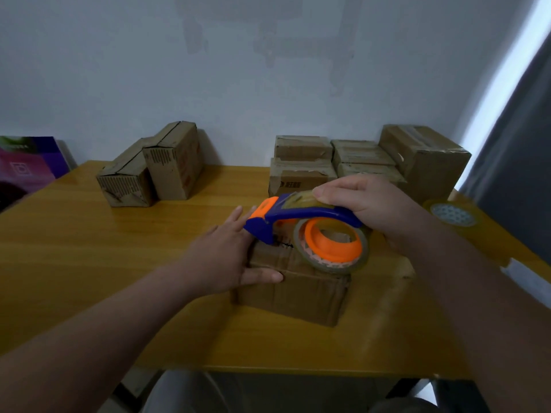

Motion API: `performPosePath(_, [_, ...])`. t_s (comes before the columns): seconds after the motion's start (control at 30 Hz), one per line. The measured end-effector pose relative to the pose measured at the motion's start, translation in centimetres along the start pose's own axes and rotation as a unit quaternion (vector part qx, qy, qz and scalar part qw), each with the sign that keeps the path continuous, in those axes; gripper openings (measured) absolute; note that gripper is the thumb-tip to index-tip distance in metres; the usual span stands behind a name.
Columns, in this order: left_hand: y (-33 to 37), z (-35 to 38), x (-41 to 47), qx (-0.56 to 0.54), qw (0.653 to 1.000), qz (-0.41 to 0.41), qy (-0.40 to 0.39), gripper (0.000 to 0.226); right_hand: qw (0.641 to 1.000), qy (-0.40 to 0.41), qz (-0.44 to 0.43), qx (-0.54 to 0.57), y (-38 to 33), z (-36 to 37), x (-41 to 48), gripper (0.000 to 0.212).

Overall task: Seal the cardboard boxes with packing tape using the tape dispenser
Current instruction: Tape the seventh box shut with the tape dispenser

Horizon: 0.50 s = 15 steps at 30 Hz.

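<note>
Over the middle of the yellow wooden table (104, 263), the right-hand grip (366, 204) is curled round the handle of the blue and orange tape dispenser (298, 216). The dispenser's front end is down on the top of the small brown cardboard box (298, 293). The left-hand grip (226, 257) lies flat with straight fingers on the box's left top edge, holding nothing. The box stands back from the near edge, well apart from two tan boxes (149, 171) and a stack of taped boxes (357, 159) along the far edge. A spare tape roll (453, 216) lies near the right edge.
</note>
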<state>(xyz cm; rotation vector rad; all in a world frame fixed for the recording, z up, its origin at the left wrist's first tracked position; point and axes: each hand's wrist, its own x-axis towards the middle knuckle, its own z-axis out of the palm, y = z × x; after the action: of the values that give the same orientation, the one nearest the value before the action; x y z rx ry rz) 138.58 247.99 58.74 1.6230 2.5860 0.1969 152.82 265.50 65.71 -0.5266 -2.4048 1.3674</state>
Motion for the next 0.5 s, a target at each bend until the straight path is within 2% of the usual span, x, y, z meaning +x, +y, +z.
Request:
performPosePath(0.07, [-0.1, 0.0, 0.3, 0.016, 1.000, 0.001, -0.010, 0.110, 0.999, 0.001, -0.002, -0.032, 0.1, -0.8, -0.3, 0.014])
performPosePath(0.2, [-0.4, 0.0, 0.7, 0.066, 0.997, -0.014, -0.031, 0.124, 0.997, -0.007, 0.012, -0.082, 0.9, -4.2, -1.4, 0.007])
performPosePath(0.4, [-0.1, -0.6, 1.4, 0.113, 0.992, -0.015, -0.052, 0.126, 0.999, 0.007, 0.038, -0.037, 4.0, -4.9, -2.9, 0.004])
performPosePath(0.5, [-0.2, -1.2, 2.0, 0.172, 0.983, -0.009, -0.068, 0.115, 0.998, 0.035, 0.049, 0.014, 5.0, -4.4, -3.1, 0.004])
